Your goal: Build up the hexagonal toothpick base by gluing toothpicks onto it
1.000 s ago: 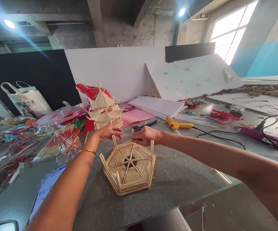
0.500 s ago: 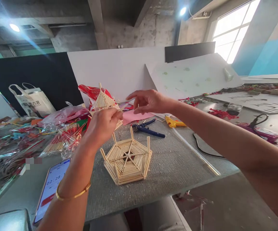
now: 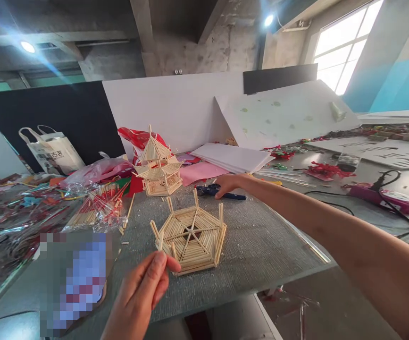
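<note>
Stick-built: 1 hexagon base [image 3: 190, 236], 1 pagoda [image 3: 158, 172] | left hand [image 3: 142, 290] fingertips pinched | right hand [image 3: 227, 183] on pliers [image 3: 221, 192], grip unclear

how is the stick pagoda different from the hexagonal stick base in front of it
The stick pagoda is tall, with tiered roofs ending in a point; the hexagonal stick base is low and roofless, with bare posts at its corners. The pagoda stands farther back. Both are pale wooden sticks on the grey mat.

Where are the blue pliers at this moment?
In the head view, the blue pliers lie right of centre on the grey mat, just behind the stick hexagon, partly under the right hand.
</note>
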Action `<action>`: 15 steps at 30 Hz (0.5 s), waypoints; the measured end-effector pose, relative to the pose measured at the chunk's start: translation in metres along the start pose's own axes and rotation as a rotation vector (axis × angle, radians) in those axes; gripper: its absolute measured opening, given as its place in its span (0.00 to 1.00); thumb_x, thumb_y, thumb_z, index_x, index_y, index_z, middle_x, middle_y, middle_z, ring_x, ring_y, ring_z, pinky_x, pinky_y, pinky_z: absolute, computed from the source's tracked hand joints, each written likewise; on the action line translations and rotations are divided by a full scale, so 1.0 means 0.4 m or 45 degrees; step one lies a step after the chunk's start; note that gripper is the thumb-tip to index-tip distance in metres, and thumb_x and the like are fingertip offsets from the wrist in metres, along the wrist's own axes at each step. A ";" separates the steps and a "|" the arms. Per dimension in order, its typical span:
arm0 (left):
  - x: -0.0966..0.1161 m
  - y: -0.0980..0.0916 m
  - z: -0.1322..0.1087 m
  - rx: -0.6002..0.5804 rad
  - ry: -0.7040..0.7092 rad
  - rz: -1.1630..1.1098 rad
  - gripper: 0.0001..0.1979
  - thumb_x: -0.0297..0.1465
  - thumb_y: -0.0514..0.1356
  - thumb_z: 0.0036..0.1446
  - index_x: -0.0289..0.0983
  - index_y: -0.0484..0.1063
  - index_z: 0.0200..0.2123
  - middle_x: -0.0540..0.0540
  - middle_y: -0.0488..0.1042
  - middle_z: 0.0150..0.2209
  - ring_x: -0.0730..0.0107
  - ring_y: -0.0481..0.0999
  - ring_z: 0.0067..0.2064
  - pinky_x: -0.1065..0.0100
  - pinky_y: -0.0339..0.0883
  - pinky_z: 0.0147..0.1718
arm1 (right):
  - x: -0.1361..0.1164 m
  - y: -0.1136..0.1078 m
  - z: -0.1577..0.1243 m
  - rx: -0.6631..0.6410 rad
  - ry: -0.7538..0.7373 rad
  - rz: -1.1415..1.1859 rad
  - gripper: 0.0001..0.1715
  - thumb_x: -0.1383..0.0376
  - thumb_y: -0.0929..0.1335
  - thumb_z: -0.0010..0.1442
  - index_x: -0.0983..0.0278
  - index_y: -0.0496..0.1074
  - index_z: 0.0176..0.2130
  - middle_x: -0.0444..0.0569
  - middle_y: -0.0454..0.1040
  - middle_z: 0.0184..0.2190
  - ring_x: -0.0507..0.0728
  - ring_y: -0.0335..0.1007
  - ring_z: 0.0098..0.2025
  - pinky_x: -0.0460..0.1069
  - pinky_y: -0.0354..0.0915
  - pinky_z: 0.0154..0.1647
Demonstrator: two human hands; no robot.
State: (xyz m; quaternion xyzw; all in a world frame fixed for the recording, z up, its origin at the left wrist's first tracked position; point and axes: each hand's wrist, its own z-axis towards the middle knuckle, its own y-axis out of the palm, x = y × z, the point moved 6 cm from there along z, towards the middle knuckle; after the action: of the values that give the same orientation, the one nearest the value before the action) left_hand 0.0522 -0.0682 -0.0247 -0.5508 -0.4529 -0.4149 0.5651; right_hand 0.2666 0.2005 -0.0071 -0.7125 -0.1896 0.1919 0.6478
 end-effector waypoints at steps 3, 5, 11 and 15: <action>-0.011 0.020 -0.021 -0.082 -0.024 -0.186 0.23 0.54 0.50 0.49 0.43 0.73 0.28 0.52 0.59 0.16 0.73 0.56 0.19 0.68 0.51 0.20 | -0.025 -0.024 -0.010 0.012 0.010 -0.058 0.18 0.56 0.72 0.38 0.67 0.73 0.28 0.54 0.73 0.28 0.61 0.68 0.34 0.52 0.60 0.35; -0.026 0.032 -0.028 -0.143 -0.060 -0.300 0.23 0.54 0.53 0.47 0.43 0.73 0.29 0.50 0.64 0.19 0.74 0.59 0.20 0.69 0.52 0.19 | -0.046 -0.049 -0.031 0.037 -0.002 -0.095 0.14 0.58 0.71 0.39 0.67 0.71 0.24 0.55 0.72 0.27 0.61 0.68 0.32 0.52 0.59 0.33; -0.090 0.075 -0.046 -0.177 -0.200 -0.427 0.26 0.55 0.58 0.40 0.40 0.74 0.32 0.52 0.62 0.19 0.77 0.59 0.16 0.69 0.53 0.17 | -0.059 -0.139 -0.192 0.060 0.043 -0.087 0.09 0.61 0.68 0.42 0.65 0.67 0.22 0.52 0.69 0.22 0.56 0.63 0.25 0.50 0.54 0.25; -0.110 0.121 -0.062 -0.272 -0.202 -0.252 0.29 0.57 0.57 0.39 0.39 0.76 0.35 0.51 0.62 0.13 0.74 0.62 0.17 0.68 0.53 0.20 | -0.046 -0.138 -0.373 0.131 0.145 0.285 0.08 0.65 0.66 0.42 0.63 0.66 0.28 0.51 0.70 0.25 0.55 0.63 0.26 0.48 0.56 0.24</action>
State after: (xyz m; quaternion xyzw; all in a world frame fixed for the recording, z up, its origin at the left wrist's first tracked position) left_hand 0.0897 -0.0919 -0.0789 -0.5916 -0.5015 -0.4695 0.4220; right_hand 0.3271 0.0692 0.0615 -0.7048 -0.0617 0.2315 0.6677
